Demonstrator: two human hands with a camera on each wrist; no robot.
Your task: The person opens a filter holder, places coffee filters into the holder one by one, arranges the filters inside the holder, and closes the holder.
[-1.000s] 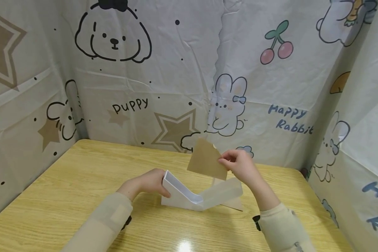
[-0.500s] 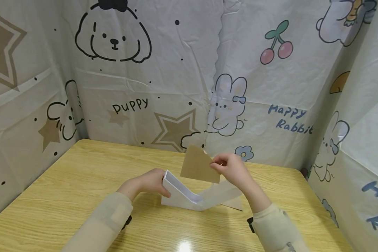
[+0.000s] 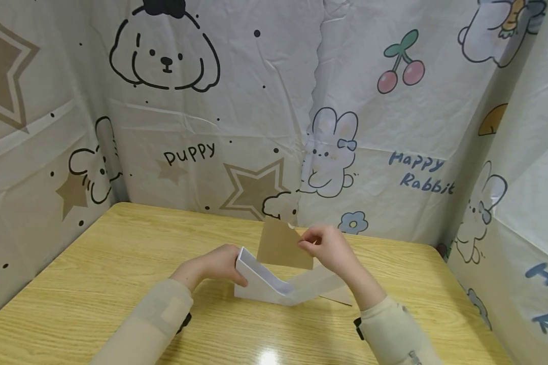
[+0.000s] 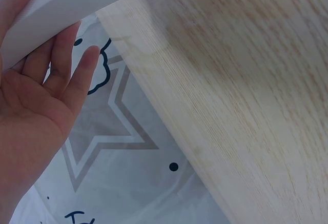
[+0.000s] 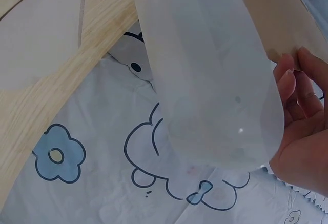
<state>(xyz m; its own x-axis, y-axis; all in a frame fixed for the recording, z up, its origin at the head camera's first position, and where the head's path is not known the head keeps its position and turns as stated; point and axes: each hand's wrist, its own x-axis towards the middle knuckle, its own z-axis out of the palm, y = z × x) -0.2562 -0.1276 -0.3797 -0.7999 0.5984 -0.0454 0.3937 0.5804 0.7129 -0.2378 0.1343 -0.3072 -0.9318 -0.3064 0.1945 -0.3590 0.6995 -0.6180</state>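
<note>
My left hand [image 3: 215,264] grips the upper left end of a white box [image 3: 261,290], thumb in front and fingers behind. In the left wrist view, the box [image 4: 77,9] lies between thumb and fingers of the left hand [image 4: 38,98]. The box's frosted translucent lid [image 3: 317,282] stands swung out to the right. Above the box, my right hand [image 3: 327,251] pinches a brown coffee filter paper [image 3: 282,247] by its right edge. Its crimped edge shows in the right wrist view, where the lid [image 5: 210,85] hides part of the filter paper [image 5: 279,21].
A second, pale filter paper [image 3: 339,295] lies on the wood-grain table [image 3: 210,329] behind the lid. Its crimped seam shows in the right wrist view. A printed cloth curtain [image 3: 255,101] hangs behind the table and along both sides.
My right hand has moved left and down with the brown filter paper, which is now closer over the box. My left hand and the box have stayed in place.
</note>
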